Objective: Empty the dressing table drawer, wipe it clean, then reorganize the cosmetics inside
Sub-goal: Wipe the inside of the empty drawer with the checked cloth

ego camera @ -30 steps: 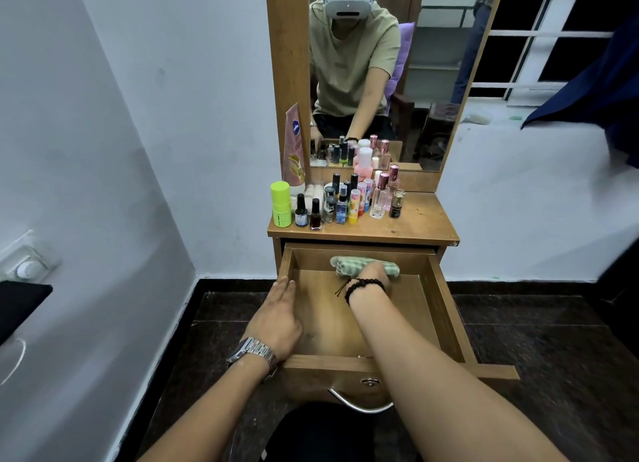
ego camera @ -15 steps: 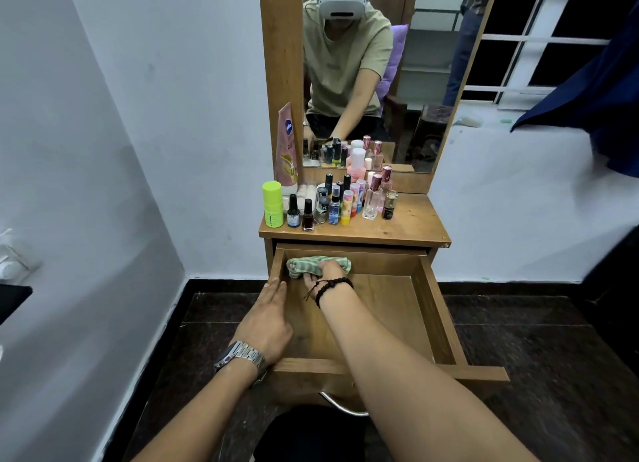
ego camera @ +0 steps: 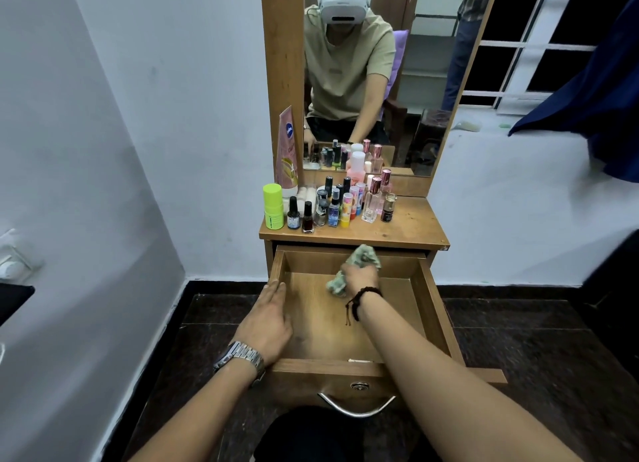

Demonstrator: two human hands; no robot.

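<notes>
Progress: pulled-out brown wooden drawer (ego camera: 428, 309) emptied; wiping appears under way; restocking not yet done.

Right hand (ego camera: 359, 277): fingers curled round a crumpled green-and-white checked cloth (ego camera: 363, 256), held against the drawer's far wall, cloth bunched above and left of the fingers.

Left hand (ego camera: 268, 318): fingers straight, close together, resting along the drawer's left wall.

Cluster of small cosmetic bottles and tubes (ego camera: 332, 204): upright on the wooden tabletop (ego camera: 408, 226), beyond the right fingers, well apart.
</notes>
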